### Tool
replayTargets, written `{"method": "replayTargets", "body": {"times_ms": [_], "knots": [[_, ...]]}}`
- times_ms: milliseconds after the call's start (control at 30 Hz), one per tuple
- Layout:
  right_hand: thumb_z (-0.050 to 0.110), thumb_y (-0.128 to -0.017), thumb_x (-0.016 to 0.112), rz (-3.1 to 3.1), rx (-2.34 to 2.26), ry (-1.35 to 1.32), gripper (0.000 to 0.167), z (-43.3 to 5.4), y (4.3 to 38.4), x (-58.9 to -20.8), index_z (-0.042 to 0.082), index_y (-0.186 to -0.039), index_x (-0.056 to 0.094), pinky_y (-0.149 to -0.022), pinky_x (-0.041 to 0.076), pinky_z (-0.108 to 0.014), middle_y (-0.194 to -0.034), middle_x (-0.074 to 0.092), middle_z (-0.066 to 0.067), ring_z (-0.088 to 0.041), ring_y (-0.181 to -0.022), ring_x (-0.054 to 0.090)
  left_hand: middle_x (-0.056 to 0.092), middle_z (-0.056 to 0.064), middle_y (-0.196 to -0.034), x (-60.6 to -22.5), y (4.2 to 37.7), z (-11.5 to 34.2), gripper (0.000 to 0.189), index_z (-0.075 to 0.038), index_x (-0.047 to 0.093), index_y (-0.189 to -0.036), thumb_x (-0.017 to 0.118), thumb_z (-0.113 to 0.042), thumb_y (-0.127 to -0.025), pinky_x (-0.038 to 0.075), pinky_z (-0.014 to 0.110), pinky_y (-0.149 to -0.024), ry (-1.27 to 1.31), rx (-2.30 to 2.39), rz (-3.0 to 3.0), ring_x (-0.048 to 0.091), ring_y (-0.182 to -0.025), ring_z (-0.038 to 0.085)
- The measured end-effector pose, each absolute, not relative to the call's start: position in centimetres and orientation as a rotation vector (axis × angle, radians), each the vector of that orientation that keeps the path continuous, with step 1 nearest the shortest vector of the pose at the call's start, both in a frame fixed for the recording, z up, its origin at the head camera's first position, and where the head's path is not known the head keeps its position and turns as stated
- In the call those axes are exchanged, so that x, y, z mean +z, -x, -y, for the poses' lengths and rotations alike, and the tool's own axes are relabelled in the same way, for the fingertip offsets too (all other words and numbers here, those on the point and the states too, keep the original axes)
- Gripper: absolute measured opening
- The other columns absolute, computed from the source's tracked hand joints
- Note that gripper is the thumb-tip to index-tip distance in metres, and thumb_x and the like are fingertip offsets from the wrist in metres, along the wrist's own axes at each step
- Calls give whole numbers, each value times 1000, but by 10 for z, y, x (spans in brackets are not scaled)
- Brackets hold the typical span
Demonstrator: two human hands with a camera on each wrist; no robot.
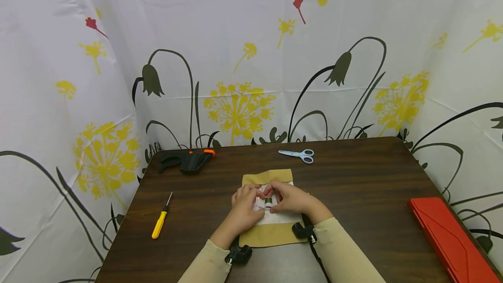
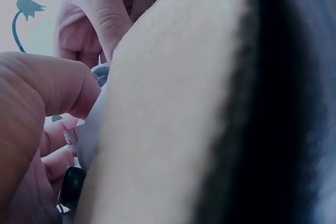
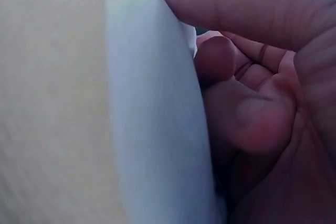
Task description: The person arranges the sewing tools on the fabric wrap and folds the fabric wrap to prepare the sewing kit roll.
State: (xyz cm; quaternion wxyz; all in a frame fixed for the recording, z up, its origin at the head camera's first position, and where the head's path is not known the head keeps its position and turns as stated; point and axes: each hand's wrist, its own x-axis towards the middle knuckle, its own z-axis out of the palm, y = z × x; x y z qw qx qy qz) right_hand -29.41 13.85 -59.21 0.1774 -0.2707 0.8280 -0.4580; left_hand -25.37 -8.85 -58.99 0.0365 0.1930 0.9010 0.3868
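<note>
A tan cloth piece [image 1: 271, 236] with a white middle lies on the table. On it, a small roll with a dark green and white band [image 1: 268, 202] sits between the bent fingers and thumb of my right hand [image 1: 291, 198]. Close beside it, my left hand [image 1: 246, 208] curls round a small white piece with red marks [image 1: 257, 203], which also shows as a white tab [image 2: 72, 137] in the left wrist view. The fingertips of both hands nearly meet. White cloth [image 3: 163, 108] hides part of the right hand's hold.
Light blue scissors [image 1: 300, 155] lie behind the cloth. A black clamp with orange parts [image 1: 188, 160] rests at the back left, a yellow-handled screwdriver [image 1: 160, 222] at the left. Along the right table edge lies a red case [image 1: 452, 239]. A patterned curtain [image 1: 251, 56] hangs behind.
</note>
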Motion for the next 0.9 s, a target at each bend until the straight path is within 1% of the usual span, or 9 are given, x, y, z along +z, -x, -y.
{"method": "replayTargets", "body": {"times_ms": [200, 433, 533, 600, 700, 767, 867, 900], "knots": [[7, -86, 91, -2340, -1311, 751, 45, -139, 294, -591, 23, -122, 68, -62, 45, -23, -115, 69, 3, -9, -68, 52, 55, 12, -153, -589, 254, 89, 26, -16, 67, -107, 76, -9, -84, 17, 68, -118, -601, 1197, -2763, 41, -142, 40], [9, -86, 93, -2320, -1353, 733, 43, -142, 295, -593, 23, -120, 70, -62, 44, -23, -112, 71, 1, -11, -69, 51, 56, 13, -152, -590, 254, 89, 24, -19, 66, -105, 74, -8, -85, 18, 68, -119, -625, 1183, -2779, 43, -141, 40], [13, -88, 91, -2290, -1377, 742, 42, -144, 296, -593, 23, -122, 69, -63, 44, -23, -114, 71, -1, -11, -71, 52, 56, 12, -151, -591, 254, 89, 25, -21, 66, -107, 74, -10, -86, 17, 68, -119, -627, 1183, -2778, 43, -140, 39], [17, -93, 88, -2246, -1419, 732, 39, -147, 296, -592, 22, -126, 68, -60, 45, -24, -115, 71, -3, -12, -69, 52, 56, 12, -151, -590, 254, 89, 27, -21, 66, -109, 74, -11, -86, 17, 67, -118, -624, 1192, -2774, 43, -140, 39], [24, -100, 81, -2158, -1549, 639, 33, -155, 297, -590, 18, -130, 68, -53, 43, -25, -114, 72, -7, -15, -66, 53, 56, 13, -150, -590, 254, 90, 28, -21, 68, -111, 76, -11, -86, 18, 68, -117, -620, 1208, -2767, 43, -139, 40], [27, -103, 77, -2097, -1688, 526, 32, -164, 298, -588, 14, -131, 68, -47, 41, -26, -112, 71, -10, -16, -62, 53, 56, 13, -151, -590, 255, 91, 28, -21, 68, -112, 78, -13, -87, 18, 69, -117, -614, 1212, -2755, 43, -140, 40], [27, -107, 72, -2096, -1896, 317, 31, -181, 303, -586, 8, -131, 68, -48, 39, -25, -106, 67, -11, -16, -64, 52, 55, 12, -154, -591, 256, 93, 30, -21, 68, -116, 79, -15, -88, 16, 67, -117, -613, 1234, -2722, 40, -142, 41], [26, -108, 70, -2128, -1947, 243, 30, -187, 305, -585, 7, -131, 68, -50, 39, -24, -108, 66, -10, -16, -66, 52, 54, 12, -154, -593, 257, 93, 32, -20, 68, -117, 79, -16, -88, 15, 65, -117, -620, 1249, -2709, 39, -142, 40]]}}
